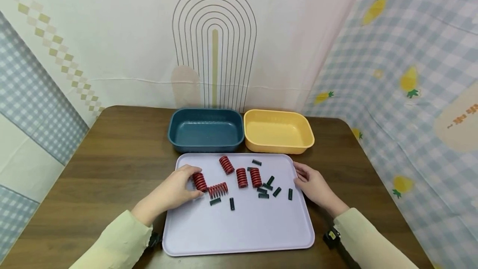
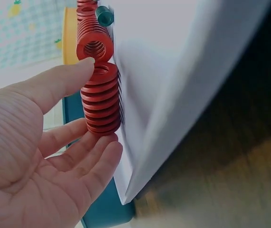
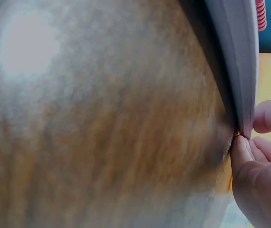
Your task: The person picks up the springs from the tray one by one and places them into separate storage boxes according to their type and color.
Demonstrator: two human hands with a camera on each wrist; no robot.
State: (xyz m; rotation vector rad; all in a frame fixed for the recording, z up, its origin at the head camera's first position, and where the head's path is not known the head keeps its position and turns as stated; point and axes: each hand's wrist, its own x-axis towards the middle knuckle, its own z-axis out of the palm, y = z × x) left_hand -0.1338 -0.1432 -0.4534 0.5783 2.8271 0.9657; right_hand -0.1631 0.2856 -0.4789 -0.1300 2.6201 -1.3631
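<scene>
My left hand (image 1: pixel 183 187) is at the left side of the pale lilac tray (image 1: pixel 239 231). Its thumb and fingertips pinch a thick red coil spring (image 2: pixel 100 102) at the two ends. Beside that lies another red spring (image 1: pixel 218 190), with more open coils, and a small dark green spring (image 1: pixel 215 201). At the tray's right rim, my right hand (image 1: pixel 315 186) holds the edge between thumb and fingers. Three more red springs, one of them this upright-lying spring (image 1: pixel 242 177), rest near the tray's middle. Several small dark springs (image 1: pixel 276 191) are scattered to their right.
Behind the tray stand a dark blue bin (image 1: pixel 206 146) and a yellow bin (image 1: pixel 280 147), side by side. All of it sits on a brown wooden table (image 1: pixel 127 152). A patterned cloth (image 1: pixel 130 45) hangs behind and beside the table.
</scene>
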